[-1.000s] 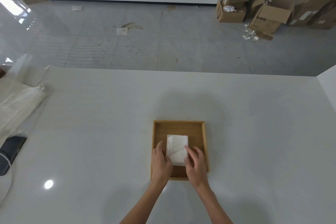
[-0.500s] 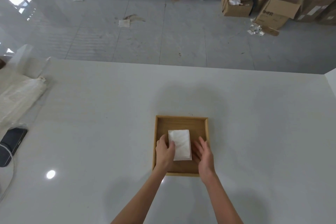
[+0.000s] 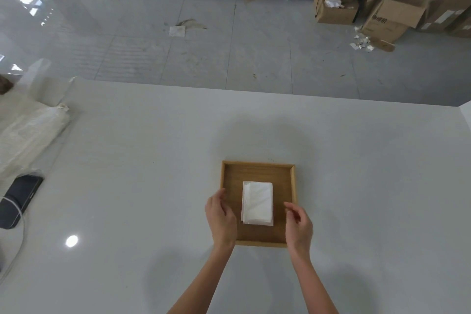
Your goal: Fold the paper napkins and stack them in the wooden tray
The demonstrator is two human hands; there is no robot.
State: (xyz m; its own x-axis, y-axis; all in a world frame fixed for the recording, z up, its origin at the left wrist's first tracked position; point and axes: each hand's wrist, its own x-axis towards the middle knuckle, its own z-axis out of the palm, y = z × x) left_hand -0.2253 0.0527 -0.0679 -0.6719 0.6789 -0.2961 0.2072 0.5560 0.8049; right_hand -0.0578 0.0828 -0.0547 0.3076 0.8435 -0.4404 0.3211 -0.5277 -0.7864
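Both hands (image 3: 260, 222) lifted off folded napkins (image 3: 257, 202), wooden tray (image 3: 258, 166)

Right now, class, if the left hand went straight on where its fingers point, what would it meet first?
Likely the wooden tray, at its left wall; the left hand points along it, missing the napkins. Height is unclear.

hands withdrawn from stack

- left hand (image 3: 221, 219): formerly touching the left edge of the folded napkins (image 3: 257, 202); now apart from them, over the left rim of the wooden tray (image 3: 257, 164), loosely curled, holding nothing.
- right hand (image 3: 298, 227): a second ago its fingers (image 3: 290, 208) lay on the napkins; now clear of them to the right, holding nothing.
- napkins: formerly part covered; top now fully in view.
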